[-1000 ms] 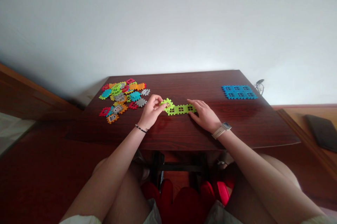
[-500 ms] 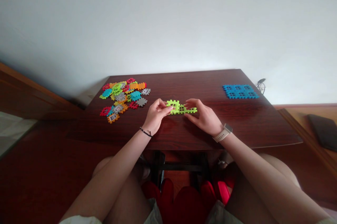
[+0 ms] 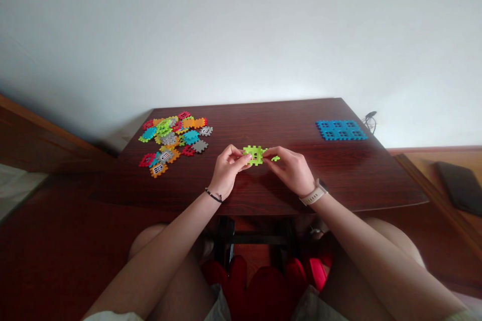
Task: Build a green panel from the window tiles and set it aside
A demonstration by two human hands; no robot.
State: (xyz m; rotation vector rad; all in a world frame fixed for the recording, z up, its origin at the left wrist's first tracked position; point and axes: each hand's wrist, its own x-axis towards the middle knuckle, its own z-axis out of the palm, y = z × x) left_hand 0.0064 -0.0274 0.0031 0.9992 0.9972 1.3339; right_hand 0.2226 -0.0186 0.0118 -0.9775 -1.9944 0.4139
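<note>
Now, lime-green waffle blocks (image 3: 255, 155) pinched narrowly between left hand (image 3: 227, 169) and right hand (image 3: 289, 170), fingertips on either side, over the dark wood table (image 3: 263, 120). Left of the blocks, well apart: heap of multicoloured blocks (image 3: 171, 142). Farther right: flat blue panel (image 3: 341, 130).

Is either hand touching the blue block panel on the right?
No, the blue block panel lies flat on the table, apart from the left hand and right hand, which both hold the lime green blocks.
</note>
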